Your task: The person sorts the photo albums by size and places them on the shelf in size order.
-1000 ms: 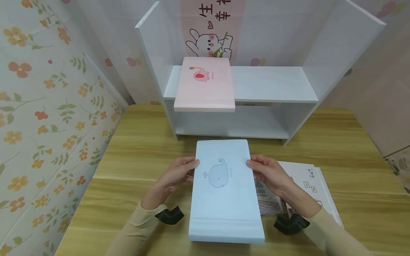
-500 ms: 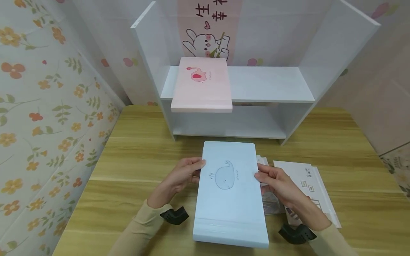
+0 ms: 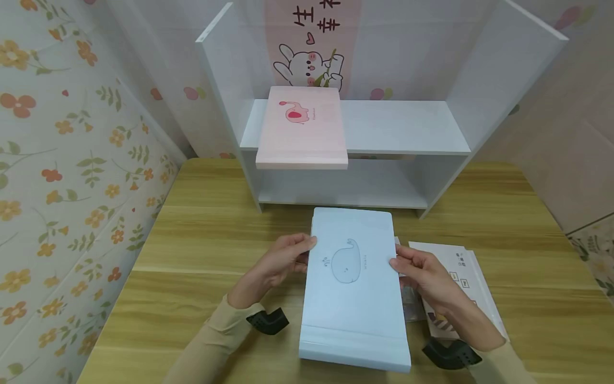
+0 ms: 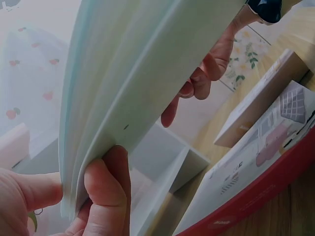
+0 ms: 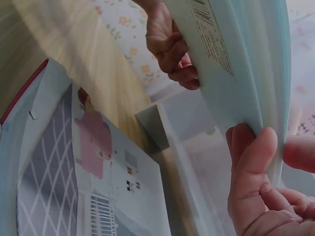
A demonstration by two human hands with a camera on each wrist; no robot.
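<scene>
Head: left hand (image 3: 280,261) and right hand (image 3: 429,280) pinch blue book (image 3: 355,312) by sides above counter (image 3: 201,224), before white shelf (image 3: 398,128); whale drawing (image 3: 346,265) on top; banner (image 3: 351,32) shows 生, 幸. Left wrist: thumb (image 4: 42,189) and fingers (image 4: 105,189) clasp book's edge. Right wrist: book bears barcode (image 5: 201,12), unreadable small print (image 5: 215,49).

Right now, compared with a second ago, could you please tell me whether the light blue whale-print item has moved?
Yes: in the head view, the light blue whale-print item has shifted right against the white shelf.
</scene>
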